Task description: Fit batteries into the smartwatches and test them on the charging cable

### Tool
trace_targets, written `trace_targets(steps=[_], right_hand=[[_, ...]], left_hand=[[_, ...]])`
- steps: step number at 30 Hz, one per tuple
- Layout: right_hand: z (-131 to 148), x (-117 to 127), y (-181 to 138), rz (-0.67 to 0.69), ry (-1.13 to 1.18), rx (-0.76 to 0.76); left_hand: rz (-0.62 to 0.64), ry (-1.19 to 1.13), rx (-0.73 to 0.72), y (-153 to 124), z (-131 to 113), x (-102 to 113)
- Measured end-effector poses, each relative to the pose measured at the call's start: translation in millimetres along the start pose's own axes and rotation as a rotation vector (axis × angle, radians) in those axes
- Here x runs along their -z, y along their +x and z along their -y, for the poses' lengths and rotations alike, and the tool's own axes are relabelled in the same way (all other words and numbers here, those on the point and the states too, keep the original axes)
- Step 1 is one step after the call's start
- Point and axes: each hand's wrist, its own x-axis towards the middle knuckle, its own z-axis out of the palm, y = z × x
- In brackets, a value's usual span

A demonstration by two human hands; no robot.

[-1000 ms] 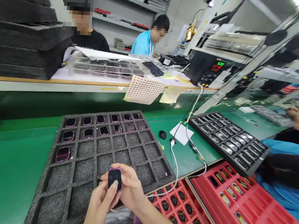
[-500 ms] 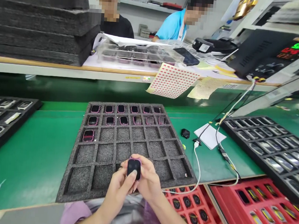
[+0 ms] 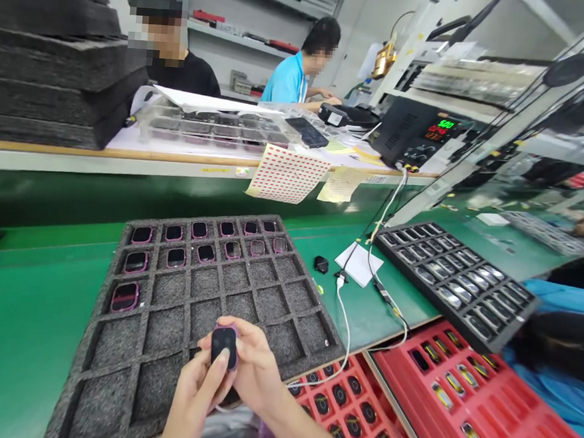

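Note:
Between my two hands is a smartwatch body point(image 3: 224, 342) with a dark screen and a purple frame. My left hand point(image 3: 199, 379) grips it from the left, its thumb pressed on the lower screen. From the right, my right hand point(image 3: 252, 356) has its fingers closed around the top and side edge. Both hands are over the near part of a dark grey foam tray point(image 3: 169, 330). Similar purple-framed watch bodies point(image 3: 176, 257) fill the tray's two far rows, and one more watch body point(image 3: 125, 297) lies at the left of the third row.
A black foam tray of watch cases point(image 3: 458, 277) stands right on the green bench point(image 3: 20, 307). Red trays point(image 3: 441, 369) lie lower right. A white cable point(image 3: 347, 329) runs beside the foam tray. Above are a shelf edge point(image 3: 176, 164) and a power supply point(image 3: 418, 134). Several people are nearby.
The view has swung right, so the whole scene sits further left and a person in blue appears at the right edge. Both hands keep hold of the smartwatch body.

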Motion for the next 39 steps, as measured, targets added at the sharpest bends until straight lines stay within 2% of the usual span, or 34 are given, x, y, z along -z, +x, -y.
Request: trace_targets(steps=[5,12,20,26,30,36,39], right_hand=[[0,0,1,-0.009,-0.013,0.001],[3,0,2,-0.024,-0.058,-0.011],[4,-1,2,-0.033,-0.1,-0.016],[3,0,2,0.027,-0.076,0.007],[3,0,1,0.026,-0.06,0.022],[0,1,-2,0.046,-0.041,0.033],[0,2,-2,0.052,-0.03,0.03]], left_hand=[[0.009,-0.002,-0.03,2,1,-1],[0.153,0.111,-0.048,9,0,9],[0.193,0.191,-0.123,10,-1,7],[0.212,0.225,-0.152,11,-1,10],[0.193,0.193,-0.109,8,1,9],[0.04,0.067,-0.013,0,2,3],[0.085,0.097,-0.02,1,3,5]])
